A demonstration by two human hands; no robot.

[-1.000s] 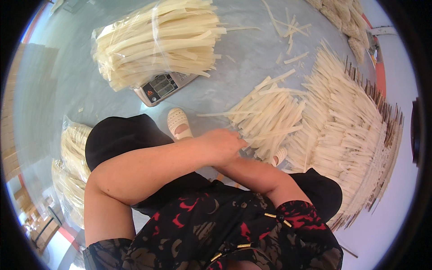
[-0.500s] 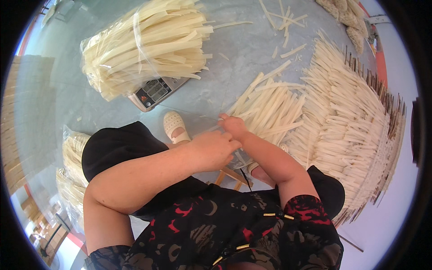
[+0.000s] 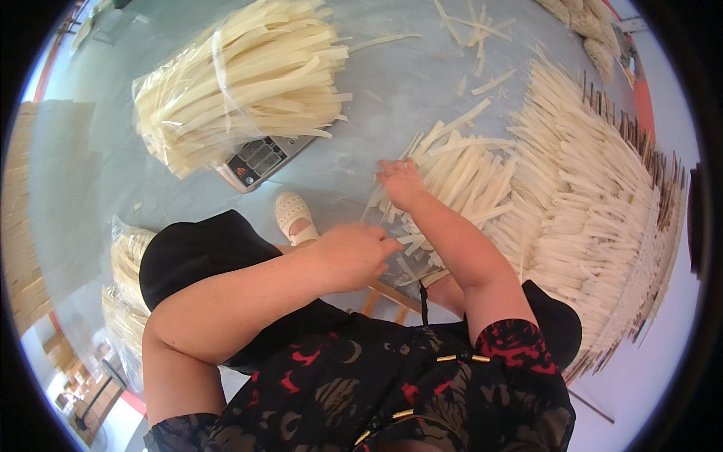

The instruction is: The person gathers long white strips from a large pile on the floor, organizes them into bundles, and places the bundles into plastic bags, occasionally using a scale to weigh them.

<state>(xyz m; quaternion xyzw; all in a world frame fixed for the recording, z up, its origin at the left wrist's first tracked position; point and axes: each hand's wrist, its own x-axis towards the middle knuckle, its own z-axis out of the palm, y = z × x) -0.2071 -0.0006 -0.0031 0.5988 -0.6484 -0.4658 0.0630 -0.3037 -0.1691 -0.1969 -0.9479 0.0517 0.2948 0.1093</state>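
Note:
A loose pile of pale, flat dried strips [image 3: 474, 177] lies on the floor ahead of me, right of centre. At its left edge is my right hand [image 3: 401, 184], fingers stretched and somewhat apart over the strip ends; I see no strip gripped in it. My left hand [image 3: 350, 256] hovers in front of my lap, nearer to me, with fingers curled together. Whatever is inside those fingers is hidden. Beyond my left foot, a big bundle of similar strips [image 3: 248, 75] in clear plastic with a band round it lies on a digital scale [image 3: 262, 160].
Long rows of layered strips [image 3: 587, 203] with dark sticks along their far edge fill the right side. Scattered strips [image 3: 478, 34] lie at the top. More bagged strips [image 3: 128, 279] stand by my left knee. A small wooden stool [image 3: 388, 297] shows below my hands.
My right hand has moved away from my left, forward onto the edge of the loose pile, and its fingers have spread. The left hand stays in nearly the same place.

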